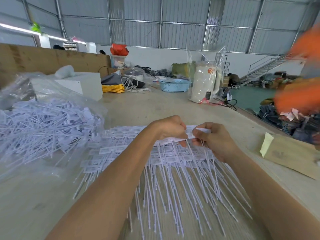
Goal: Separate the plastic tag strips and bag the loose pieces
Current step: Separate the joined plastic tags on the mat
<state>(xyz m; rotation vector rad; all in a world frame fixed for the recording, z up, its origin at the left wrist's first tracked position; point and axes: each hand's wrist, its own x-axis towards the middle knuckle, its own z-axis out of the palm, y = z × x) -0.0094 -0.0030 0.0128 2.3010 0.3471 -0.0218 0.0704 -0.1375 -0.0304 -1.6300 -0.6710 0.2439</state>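
White tag strip (pixel 187 135) pinched between left hand (pixel 168 129), right hand (pixel 212 138)

A pale, wood-grained bench (pixel 155 104) carries a spread heap of white plastic tag strips (pixel 173 170) at its near middle, their long tails fanned toward the near edge. To the left lies a clear plastic bag (pixel 52 94) full of loose tags, with a white box (pixel 83 84) just behind it. A brown paper packet (pixel 290 156) lies at the right edge, while farther back stand a blue basket (pixel 174 85), a coil of yellow cable (pixel 113 88) and a plastic-wrapped cream kettle (pixel 204 84).
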